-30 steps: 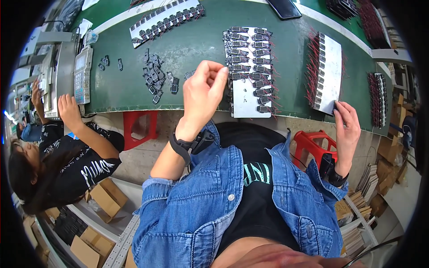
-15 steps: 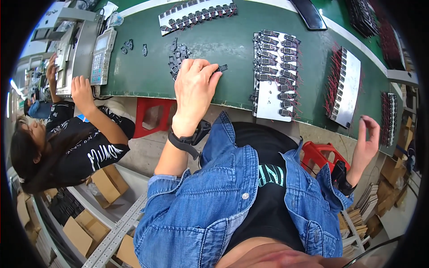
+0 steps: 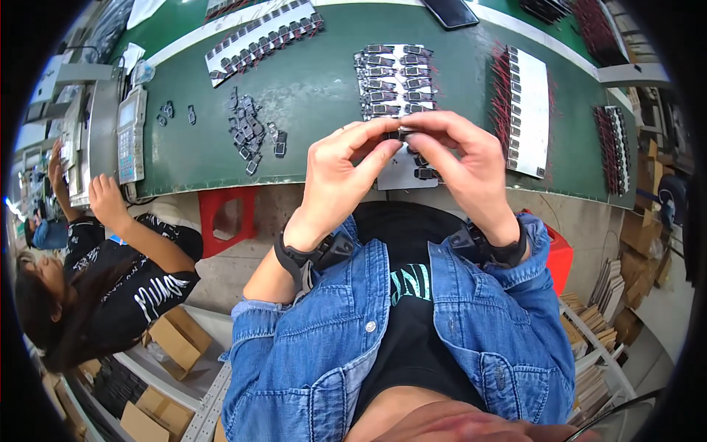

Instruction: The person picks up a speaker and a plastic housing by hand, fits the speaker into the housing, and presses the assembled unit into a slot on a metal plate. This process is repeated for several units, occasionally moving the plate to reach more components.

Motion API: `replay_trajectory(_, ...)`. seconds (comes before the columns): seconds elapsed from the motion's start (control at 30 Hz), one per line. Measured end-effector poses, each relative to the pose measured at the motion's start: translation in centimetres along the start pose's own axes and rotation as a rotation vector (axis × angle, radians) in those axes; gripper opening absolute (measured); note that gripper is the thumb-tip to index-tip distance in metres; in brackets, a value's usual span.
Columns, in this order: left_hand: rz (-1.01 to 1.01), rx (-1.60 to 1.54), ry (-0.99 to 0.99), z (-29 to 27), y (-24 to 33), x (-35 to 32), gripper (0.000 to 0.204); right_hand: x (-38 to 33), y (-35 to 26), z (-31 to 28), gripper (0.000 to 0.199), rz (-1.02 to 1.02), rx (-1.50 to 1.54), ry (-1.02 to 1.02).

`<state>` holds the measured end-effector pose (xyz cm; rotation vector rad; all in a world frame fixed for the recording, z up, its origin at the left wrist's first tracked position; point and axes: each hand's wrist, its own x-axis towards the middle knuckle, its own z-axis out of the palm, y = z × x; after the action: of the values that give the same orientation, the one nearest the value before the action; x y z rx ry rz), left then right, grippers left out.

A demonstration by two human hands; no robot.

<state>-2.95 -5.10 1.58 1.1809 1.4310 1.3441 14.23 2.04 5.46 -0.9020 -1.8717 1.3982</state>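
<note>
Fingers: both sets pinch 1 small dark part (image 3: 401, 135) from opposite ends, thumb and forefinger of each hand closed on it.

Left hand (image 3: 340, 177): raised above the near table edge, fingertips meeting the part from its left. Black wrist strap (image 3: 294, 258) on the forearm.

Right hand (image 3: 464, 166): mirrors it from the right, thumb beneath, forefinger over the top. Neither hand is nearer; both touch the part.

Small dark part: held in the air between the 2 hands, long axis running left to right, just above the near end of the white card (image 3: 403, 173). Most of it is hidden by fingertips; its exact shape cannot be told.

White card: lies on the green table (image 3: 309, 103) directly ahead of the hands, carrying rows of like parts (image 3: 390, 81) with red wires.

Loose pile of dark parts (image 3: 250, 132): on the table, left of the hands, well apart.

Further cards of parts: 1 at the right (image 3: 530, 110), 1 at the far left (image 3: 258, 33).

Grey keypad device (image 3: 131, 132): at the table's left end.

Co-worker: seated at the left, 1 hand (image 3: 103, 199) near that device.
</note>
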Motion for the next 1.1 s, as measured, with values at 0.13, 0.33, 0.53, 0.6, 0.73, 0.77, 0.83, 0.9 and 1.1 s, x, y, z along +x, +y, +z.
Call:
replay_trajectory(0.13, -0.041, -0.102, -0.004, 0.4, -0.5, -0.1, 0.028, -0.3, 2.0, 0.3, 0.016, 0.194, 0.16, 0.023)
replay_trajectory(0.33, -0.087, -0.146, -0.012, 0.6, -1.0, -0.2, 0.027, -0.2, 2.9, 0.2, 0.017, 0.268, 0.312, 0.011)
replay_trajectory(0.53, -0.013, -0.058, 0.02, 0.7, -1.2, -0.1, 0.026, 0.1, 2.7, 0.2, 0.016, 0.275, 0.226, -0.005)
replay_trajectory(0.6, -0.001, -0.047, 0.023, 0.6, -1.2, -0.1, 0.026, 0.4, 2.3, 0.1, 0.014, 0.173, 0.093, 0.025)
replay_trajectory(0.73, 0.038, 0.007, 0.014, 0.2, -1.3, 0.0, 0.025, 0.5, 2.5, 0.1, 0.012, 0.152, 0.066, 0.005)
replay_trajectory(0.77, 0.051, 0.042, 0.011, 0.1, -1.3, 0.0, 0.025, 0.5, 2.7, 0.1, 0.012, 0.166, 0.085, -0.013)
replay_trajectory(0.83, 0.064, 0.077, 0.008, 0.1, -1.2, 0.0, 0.025, 0.4, 3.4, 0.0, 0.012, 0.18, 0.165, -0.019)
replay_trajectory(0.9, 0.085, 0.098, 0.007, 0.2, -0.8, -0.1, 0.025, 0.4, 4.1, -0.3, 0.013, 0.207, 0.327, -0.029)
replay_trajectory(1.1, 0.019, 0.033, -0.013, 0.4, -1.4, -0.5, 0.023, 1.1, 3.9, -1.7, 0.015, 0.414, 0.534, -0.206)
